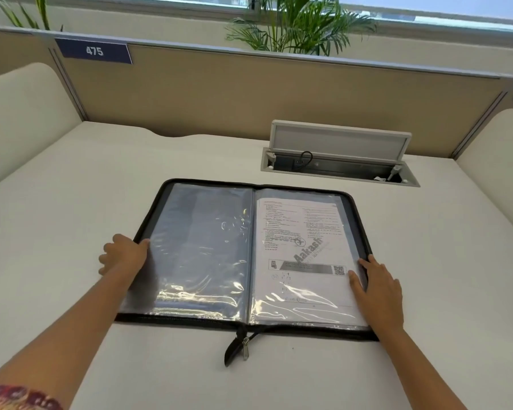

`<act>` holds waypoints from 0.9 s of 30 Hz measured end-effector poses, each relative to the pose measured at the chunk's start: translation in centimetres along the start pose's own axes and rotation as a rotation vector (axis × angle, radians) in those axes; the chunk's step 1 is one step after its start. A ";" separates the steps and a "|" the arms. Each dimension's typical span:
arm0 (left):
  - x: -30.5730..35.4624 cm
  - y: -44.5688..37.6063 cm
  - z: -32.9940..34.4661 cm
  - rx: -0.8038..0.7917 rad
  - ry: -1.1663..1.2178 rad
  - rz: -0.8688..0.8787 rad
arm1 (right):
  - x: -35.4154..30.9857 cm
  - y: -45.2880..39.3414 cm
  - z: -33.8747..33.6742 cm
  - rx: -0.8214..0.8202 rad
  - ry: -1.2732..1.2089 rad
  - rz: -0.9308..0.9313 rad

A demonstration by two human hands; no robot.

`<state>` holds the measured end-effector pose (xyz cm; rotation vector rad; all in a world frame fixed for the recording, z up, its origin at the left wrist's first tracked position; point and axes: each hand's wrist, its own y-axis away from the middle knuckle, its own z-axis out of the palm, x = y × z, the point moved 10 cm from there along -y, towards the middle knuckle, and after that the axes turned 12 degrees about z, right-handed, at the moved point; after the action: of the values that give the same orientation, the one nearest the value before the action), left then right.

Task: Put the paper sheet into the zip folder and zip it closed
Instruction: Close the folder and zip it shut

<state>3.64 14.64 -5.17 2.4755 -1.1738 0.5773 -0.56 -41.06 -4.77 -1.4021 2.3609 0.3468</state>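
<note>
While zip folder (202, 247) lies open, spine front-to-back

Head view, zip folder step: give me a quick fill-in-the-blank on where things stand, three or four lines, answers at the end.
1. The printed paper sheet lies under a clear sleeve on the ____ half of the zip folder.
2. The folder lies ____ on the desk, not yet zipped.
3. The left hand grips the folder's ____ edge.
4. The zipper pull hangs off the folder's ____ edge, at the spine.

Missing words: right; open; left; near
</note>
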 end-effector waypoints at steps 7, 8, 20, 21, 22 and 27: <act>-0.4 -2.2 -0.7 -0.126 0.377 -0.013 | 0.1 -0.1 0.1 0.002 -0.005 0.003; -0.4 -2.2 -0.8 -0.141 0.456 -0.027 | 0.2 -0.1 0.1 0.004 -0.005 0.003; 5.5 -0.7 -4.9 -0.293 0.717 0.074 | 0.1 -0.2 -0.2 0.053 -0.015 -0.013; 6.2 -0.6 -5.2 -0.301 0.735 0.086 | 0.2 -0.3 -0.3 0.058 -0.020 -0.014; 6.9 -0.4 -5.4 -0.306 0.755 0.096 | 0.2 -0.3 -0.3 0.060 -0.026 -0.014; 10.1 0.3 -6.4 -0.339 0.787 0.157 | 0.2 -0.6 -0.6 0.070 -0.046 -0.014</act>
<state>7.79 10.88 5.36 1.6230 -1.0169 1.1462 -0.22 -41.69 -4.33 -1.3634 2.3031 0.2867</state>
